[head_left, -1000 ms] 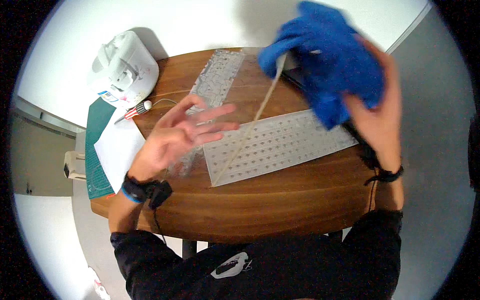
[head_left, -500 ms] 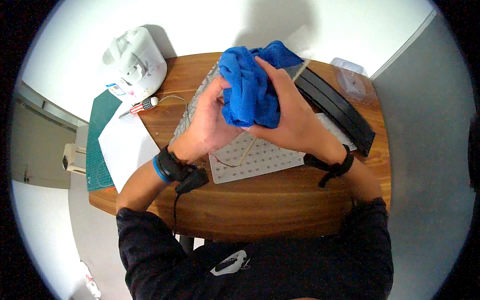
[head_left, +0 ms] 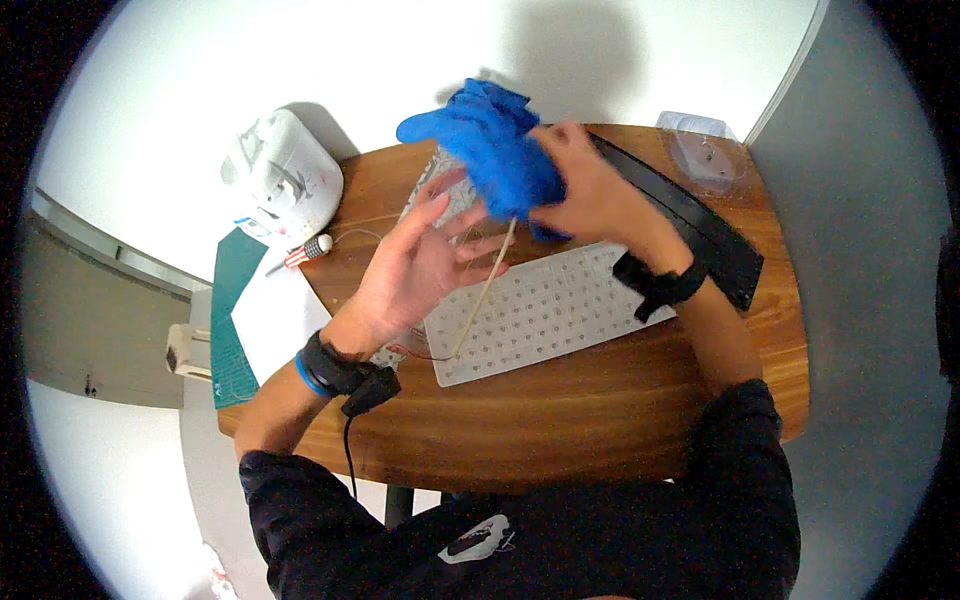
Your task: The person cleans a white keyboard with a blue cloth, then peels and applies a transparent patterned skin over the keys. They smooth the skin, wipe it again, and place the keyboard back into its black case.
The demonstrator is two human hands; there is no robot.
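Note:
A crumpled blue cloth (head_left: 495,150) hangs above the far part of the table, gripped at its right side by my right hand (head_left: 600,200). My left hand (head_left: 412,265) is apart from the cloth, just below and left of it, open with fingers spread. Beneath both hands lies a white panel (head_left: 560,310) with rows of small round marks, like a keyboard part. A thin pale stick (head_left: 488,285) slants over this panel, its upper end meeting the cloth's lower edge. By the left wrist a thin red wire (head_left: 425,355) runs onto the panel.
A long black tray-like piece (head_left: 690,205) lies at right, with a clear plastic container (head_left: 700,150) behind it. At left are a white pot-like appliance (head_left: 285,175), a screwdriver (head_left: 303,252) with a striped handle, white paper (head_left: 280,320) and a green mat (head_left: 232,350).
My left hand has let go of the cloth and moved down with its fingers opening out. The right hand keeps the cloth, which now spreads farther left.

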